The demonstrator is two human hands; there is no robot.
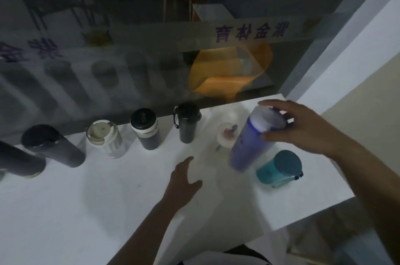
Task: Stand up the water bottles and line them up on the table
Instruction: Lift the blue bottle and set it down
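My right hand (303, 126) grips the white lid end of a purple bottle (251, 143), held tilted just above the white table (108, 195). My left hand (184, 178) hovers open over the table, left of that bottle. Several bottles stand in a row along the glass: a dark one (19, 160) at the far left, a black flask (54, 145), a clear one with a white lid (106, 138), a dark one with a white collar (146, 128), and a black one with a strap (187, 123). A small clear bottle (227, 134) stands behind the purple one. A teal bottle (279, 167) stands near the right edge.
A glass partition (151, 59) with purple lettering runs along the table's far edge and mirrors the bottles. The table's right edge (324, 210) drops off beside the teal bottle. A white wall (357, 59) rises at the right.
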